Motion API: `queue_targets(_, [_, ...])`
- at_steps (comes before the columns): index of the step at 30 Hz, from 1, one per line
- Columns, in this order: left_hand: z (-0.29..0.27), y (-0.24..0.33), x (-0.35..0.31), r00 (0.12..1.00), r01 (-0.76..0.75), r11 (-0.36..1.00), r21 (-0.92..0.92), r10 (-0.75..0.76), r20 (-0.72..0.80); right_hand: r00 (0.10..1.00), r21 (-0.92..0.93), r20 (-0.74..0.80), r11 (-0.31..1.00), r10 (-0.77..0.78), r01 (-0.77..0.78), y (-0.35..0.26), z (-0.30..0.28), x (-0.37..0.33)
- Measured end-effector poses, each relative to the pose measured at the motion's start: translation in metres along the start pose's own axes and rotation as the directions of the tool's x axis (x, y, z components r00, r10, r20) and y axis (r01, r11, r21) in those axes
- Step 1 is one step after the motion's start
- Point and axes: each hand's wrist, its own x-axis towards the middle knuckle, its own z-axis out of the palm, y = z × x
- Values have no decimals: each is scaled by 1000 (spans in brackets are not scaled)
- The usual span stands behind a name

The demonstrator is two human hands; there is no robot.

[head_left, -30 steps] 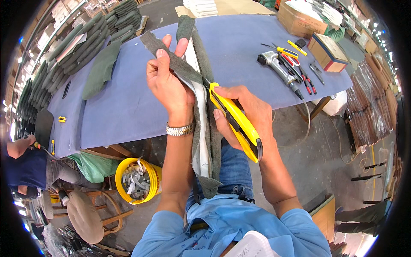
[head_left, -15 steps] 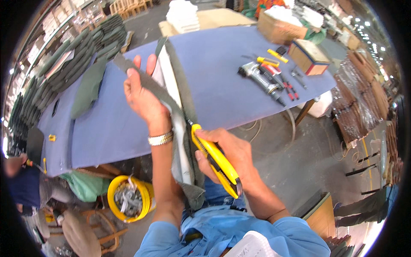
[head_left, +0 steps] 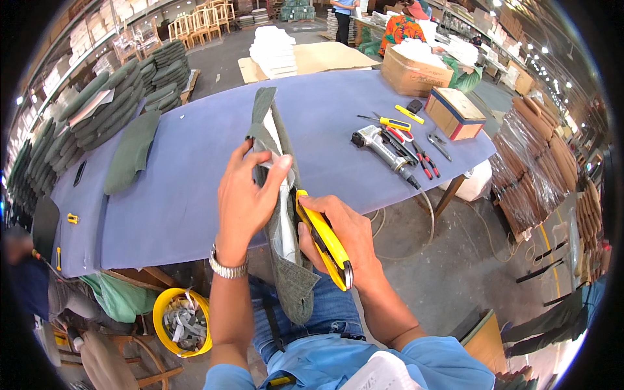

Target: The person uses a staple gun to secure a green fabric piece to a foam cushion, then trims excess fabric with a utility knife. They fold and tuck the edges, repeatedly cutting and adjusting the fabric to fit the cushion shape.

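Holding a yellow-and-black plastic utility knife (head_left: pixel 330 239), the right hand (head_left: pixel 348 237) is clamped around its handle. At that hand's ten o'clock, the left hand (head_left: pixel 247 195) rests against a long grey-green fabric cover (head_left: pixel 294 286) with white lining; whether its partly hidden grip is closed cannot be told. The cover runs from eleven o'clock to six, overhanging the blue cloth-topped bench (head_left: pixel 188 182). A silver-grey metal air tool (head_left: pixel 383 149) lies at two.

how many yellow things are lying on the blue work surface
4: a yellow-handled tool and a slim yellow bar at right, a small yellow piece and a thin yellow stick at left. The yellow cutter in the right hand isn't counted; others may be hidden.
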Motion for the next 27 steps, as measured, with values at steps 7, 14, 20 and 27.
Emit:
queue_targets(7, [-5,12,26,983,-156,955,252,125,135,997,-25,34,998,63,-63,3,0,4])
queue_targets(14, [3,8,35,937,-314,948,-50,318,147,999,-5,22,999,32,-31,4,0,4])
queue_targets(20, [31,-10,28,997,10,782,-623,42,69,998,4,24,999,53,-53,2,2,6])
queue_targets(27, [43,-11,18,990,65,654,-753,-135,-32,994,19,51,995,93,-94,-3,-2,3])
